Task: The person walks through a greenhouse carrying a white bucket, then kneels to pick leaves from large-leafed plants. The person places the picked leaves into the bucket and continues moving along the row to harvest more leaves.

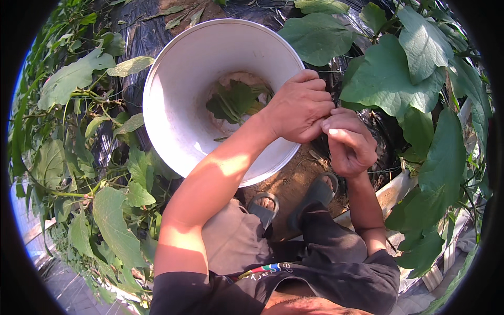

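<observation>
My left hand (301,108) is curled into a fist over the right side of a large white plastic bucket (177,118). Against its knuckle side, my right hand (350,139) meets it with bent fingers, the thumb and fingertips close together. Whatever might be between the two hands is hidden. Inside the bucket, picked green leaves (234,100) lie at the bottom, some with their stalks showing. My left forearm crosses above the bucket's near rim. Broad green leaves (393,75), apparently of eggplant plants, hang just beyond my right hand.
Leafy plants (110,220) crowd the left side, and more leaves (441,157) droop on the right. Black plastic mulch film (138,35) covers soil behind the bucket. Bare soil (299,169) shows around my feet in grey slide sandals (265,212). Thin strings run among the stems.
</observation>
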`<state>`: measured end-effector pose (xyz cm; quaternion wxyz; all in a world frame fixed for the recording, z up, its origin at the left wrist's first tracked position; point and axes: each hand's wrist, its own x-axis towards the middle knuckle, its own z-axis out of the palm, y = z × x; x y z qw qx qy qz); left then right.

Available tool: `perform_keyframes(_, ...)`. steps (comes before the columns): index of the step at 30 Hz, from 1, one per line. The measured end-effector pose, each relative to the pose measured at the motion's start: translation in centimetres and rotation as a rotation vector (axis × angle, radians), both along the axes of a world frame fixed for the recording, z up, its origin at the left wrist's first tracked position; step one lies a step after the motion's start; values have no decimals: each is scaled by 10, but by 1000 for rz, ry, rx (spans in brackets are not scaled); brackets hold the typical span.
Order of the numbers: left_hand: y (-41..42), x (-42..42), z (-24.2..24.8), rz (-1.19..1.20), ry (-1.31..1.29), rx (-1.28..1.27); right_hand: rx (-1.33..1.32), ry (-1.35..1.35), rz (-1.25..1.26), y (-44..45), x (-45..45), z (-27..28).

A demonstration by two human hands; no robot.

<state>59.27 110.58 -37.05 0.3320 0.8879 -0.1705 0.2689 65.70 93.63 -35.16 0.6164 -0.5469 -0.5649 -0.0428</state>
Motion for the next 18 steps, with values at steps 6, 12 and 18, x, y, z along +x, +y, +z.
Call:
perform_keyframes(6, 3, -4, 19, 35, 96, 119, -477, 326, -338, -86, -30, -112)
perform_keyframes(12, -21, -19, 76, -195, 181, -105, -922, 117, -190, -203, -104, -211)
perform_keyframes(18, -52, -34, 124, -700, 202, -799, -922, 99, -208, -225, -119, -238)
